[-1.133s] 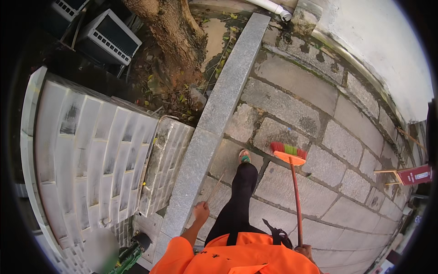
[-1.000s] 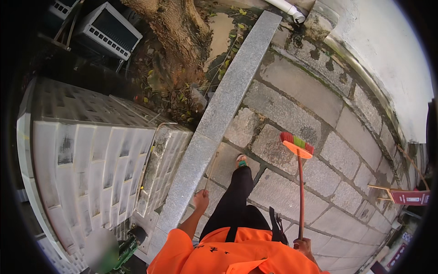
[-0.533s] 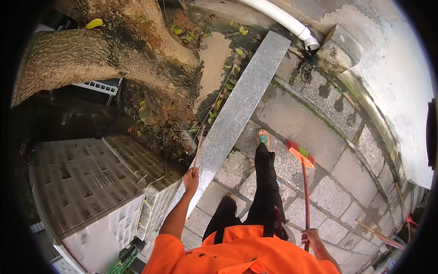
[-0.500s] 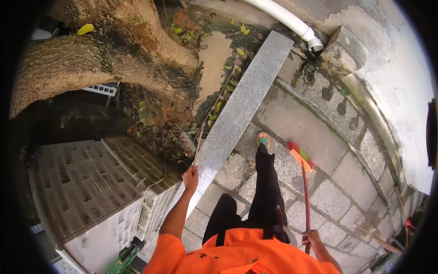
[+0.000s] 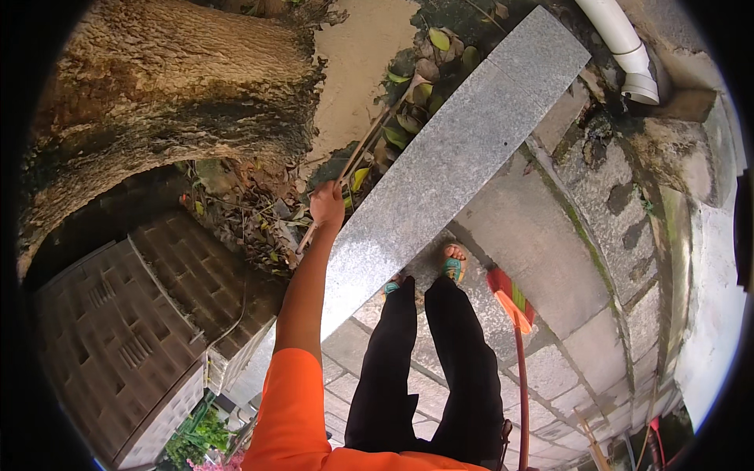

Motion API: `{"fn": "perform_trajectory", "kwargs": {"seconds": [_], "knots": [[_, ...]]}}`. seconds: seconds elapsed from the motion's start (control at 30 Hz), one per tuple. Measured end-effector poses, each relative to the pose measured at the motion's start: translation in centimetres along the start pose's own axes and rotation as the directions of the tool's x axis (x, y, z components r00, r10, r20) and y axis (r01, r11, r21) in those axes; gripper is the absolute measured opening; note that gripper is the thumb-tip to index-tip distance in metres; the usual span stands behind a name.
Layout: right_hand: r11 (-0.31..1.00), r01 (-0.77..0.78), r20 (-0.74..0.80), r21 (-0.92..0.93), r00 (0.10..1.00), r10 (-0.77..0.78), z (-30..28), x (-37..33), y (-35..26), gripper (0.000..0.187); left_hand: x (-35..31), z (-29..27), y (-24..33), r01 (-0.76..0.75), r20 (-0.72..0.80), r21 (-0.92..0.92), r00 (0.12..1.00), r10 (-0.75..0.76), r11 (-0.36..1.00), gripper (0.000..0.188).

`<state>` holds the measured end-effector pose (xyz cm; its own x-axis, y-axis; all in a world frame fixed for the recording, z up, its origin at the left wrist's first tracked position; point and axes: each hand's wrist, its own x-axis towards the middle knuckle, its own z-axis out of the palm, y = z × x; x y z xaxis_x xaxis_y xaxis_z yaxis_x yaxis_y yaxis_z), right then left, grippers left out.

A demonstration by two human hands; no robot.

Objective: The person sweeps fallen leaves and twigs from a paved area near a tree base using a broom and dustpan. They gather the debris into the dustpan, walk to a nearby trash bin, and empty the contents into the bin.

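My left hand (image 5: 327, 207) is stretched forward from an orange sleeve and closed around a thin wooden stick (image 5: 378, 129). The stick lies slanted over dry leaves (image 5: 251, 224) beside a long grey granite curb (image 5: 463, 153). A red and orange broom head (image 5: 509, 294) rests on the paving by my feet in teal sandals (image 5: 452, 267). Its red handle (image 5: 521, 392) runs down out of the picture. My right hand is out of view. A thick tree trunk (image 5: 165, 94) rises just left of the stick.
A white drain pipe (image 5: 624, 43) ends at the top right over stained stone paving (image 5: 550, 235). A ribbed grey crate-like structure (image 5: 141, 330) fills the lower left, with green plants (image 5: 200, 436) below it. A pale wall (image 5: 707, 298) runs along the right.
I have walked forward along the curb toward the tree. My left hand rose from my side and closed on the stick. My right hand on the broom handle dropped out of view.
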<state>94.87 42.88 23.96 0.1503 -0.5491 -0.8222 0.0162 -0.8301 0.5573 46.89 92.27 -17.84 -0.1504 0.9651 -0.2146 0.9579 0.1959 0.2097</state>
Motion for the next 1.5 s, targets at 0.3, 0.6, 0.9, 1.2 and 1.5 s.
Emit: {"fn": "perform_trajectory", "kwargs": {"seconds": [0.3, 0.6, 0.9, 1.2, 1.5], "knots": [[0.998, 0.038, -0.069, 0.04, 0.997, -0.035, 0.0, -0.8, -10.4, 0.003, 4.7, 6.1, 1.5, -0.061, 0.049, 0.073, 0.997, 0.057, 0.995, 0.017], [0.991, 0.11, -0.088, -0.077, 0.989, -0.116, 1.5, -1.6, -17.0, 0.004, 1.5, -3.7, 0.4, -0.399, -0.045, 0.043, 0.915, 0.4, 0.916, 0.026], [0.976, 0.176, -0.114, -0.128, 0.975, -0.191, 4.5, -1.8, -19.3, 0.006, -4.4, -10.0, -15.6, -0.545, 0.159, 0.098, 0.835, 0.527, 0.833, 0.042], [0.98, 0.137, -0.142, -0.147, 0.977, -0.158, 9.1, 3.3, -22.5, 0.009, -2.0, -2.8, -34.4, -0.1, 0.305, 0.352, 0.952, -0.013, 0.93, 0.052], [0.985, 0.078, -0.148, -0.154, 0.984, -0.101, 10.9, 6.8, -23.8, 0.011, 2.8, 5.6, -35.1, -0.079, 0.457, 0.788, 0.74, -0.494, 0.611, 0.045]]}}
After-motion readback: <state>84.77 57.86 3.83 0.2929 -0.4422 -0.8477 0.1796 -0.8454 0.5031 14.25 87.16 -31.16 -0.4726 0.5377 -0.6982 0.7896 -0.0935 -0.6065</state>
